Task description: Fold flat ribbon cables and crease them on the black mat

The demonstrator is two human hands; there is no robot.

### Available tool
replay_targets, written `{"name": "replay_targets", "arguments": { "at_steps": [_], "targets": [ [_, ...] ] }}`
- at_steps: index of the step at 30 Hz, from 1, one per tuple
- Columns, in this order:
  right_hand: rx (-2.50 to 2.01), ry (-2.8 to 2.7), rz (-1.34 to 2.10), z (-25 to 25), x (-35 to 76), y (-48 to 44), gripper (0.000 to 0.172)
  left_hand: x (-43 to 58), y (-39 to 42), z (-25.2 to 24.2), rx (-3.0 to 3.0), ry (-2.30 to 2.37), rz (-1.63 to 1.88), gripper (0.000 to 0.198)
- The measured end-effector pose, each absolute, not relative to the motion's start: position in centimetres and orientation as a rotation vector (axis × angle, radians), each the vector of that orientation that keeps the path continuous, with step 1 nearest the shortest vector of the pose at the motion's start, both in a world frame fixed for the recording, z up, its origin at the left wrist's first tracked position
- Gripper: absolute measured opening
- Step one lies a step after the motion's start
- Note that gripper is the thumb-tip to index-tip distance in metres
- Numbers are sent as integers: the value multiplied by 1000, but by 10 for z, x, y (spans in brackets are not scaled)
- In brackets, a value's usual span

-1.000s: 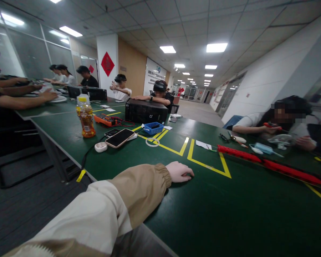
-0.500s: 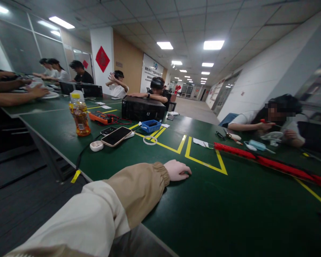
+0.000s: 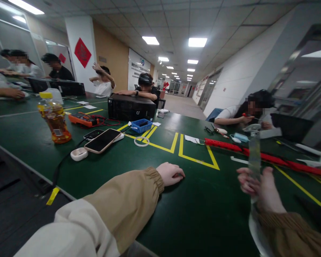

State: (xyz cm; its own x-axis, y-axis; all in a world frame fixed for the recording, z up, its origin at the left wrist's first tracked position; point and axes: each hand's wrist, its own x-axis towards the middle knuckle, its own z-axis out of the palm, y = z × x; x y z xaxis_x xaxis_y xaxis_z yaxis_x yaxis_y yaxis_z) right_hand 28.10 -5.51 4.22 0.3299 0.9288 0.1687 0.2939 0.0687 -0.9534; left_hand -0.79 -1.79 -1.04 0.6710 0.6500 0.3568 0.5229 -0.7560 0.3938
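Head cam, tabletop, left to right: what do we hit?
In order: bottle → white oval case → phone → blue tray → left hand → paper slip → right hand, pinching a clear strip.

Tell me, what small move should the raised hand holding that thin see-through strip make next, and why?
Probably bring the right hand down so the thin, pale, see-through strip meets the bare green table between the hands. The strip is pinched upright in mid-air and looks blurred, while the left hand rests empty on the tabletop, near enough to steady it, I would judge.
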Motion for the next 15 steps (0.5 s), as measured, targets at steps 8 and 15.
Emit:
{"name": "replay_targets", "arguments": {
  "at_steps": [8, 15],
  "targets": [
    [-1384, -2122, 241, 45, 211, -56, 46, -15, -22, -1, 1859, 726, 889, 43],
    [-1257, -2442, 88, 31, 168, -67, 43, -17, -22, -1, 1749, 618, 1002, 47]
  ]
}}
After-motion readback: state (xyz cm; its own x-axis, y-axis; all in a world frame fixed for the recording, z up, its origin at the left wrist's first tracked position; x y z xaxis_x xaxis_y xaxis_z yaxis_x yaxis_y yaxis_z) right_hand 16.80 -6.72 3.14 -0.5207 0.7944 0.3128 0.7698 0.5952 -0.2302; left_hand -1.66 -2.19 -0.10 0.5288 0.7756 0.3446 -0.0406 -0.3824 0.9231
